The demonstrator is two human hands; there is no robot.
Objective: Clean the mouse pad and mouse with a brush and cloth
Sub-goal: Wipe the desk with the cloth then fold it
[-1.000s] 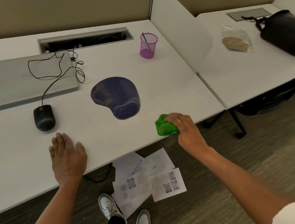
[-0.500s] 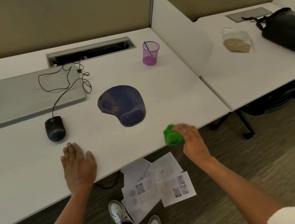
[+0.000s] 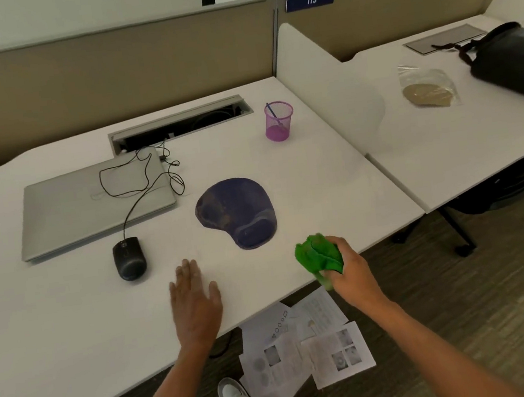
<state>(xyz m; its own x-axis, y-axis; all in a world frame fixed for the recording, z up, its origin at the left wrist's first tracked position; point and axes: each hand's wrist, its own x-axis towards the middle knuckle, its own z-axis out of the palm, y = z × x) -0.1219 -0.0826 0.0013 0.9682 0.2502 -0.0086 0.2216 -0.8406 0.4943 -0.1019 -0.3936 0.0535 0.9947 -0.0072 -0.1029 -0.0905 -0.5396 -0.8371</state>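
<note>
Your right hand (image 3: 350,270) is bunched around the green cloth (image 3: 318,255), fingers curled over it at the near edge of the table (image 3: 316,171). Your left hand (image 3: 195,300) lies flat on the table with fingers straight and together, holding nothing, just in front of the gap between the mouse and the mouse pad. The purple mouse pad (image 3: 237,213), wrist rest toward you, sits mid-table, a little beyond and left of the cloth. The black mouse (image 3: 129,258) rests to its left, near the closed laptop (image 3: 89,201), with its cable (image 3: 139,180) looping over the lid. The brush (image 3: 275,116) stands tilted in the pink mesh cup (image 3: 278,123) farther back. Printed sheets (image 3: 305,344) lie on the floor under the table edge, by your shoes
</note>
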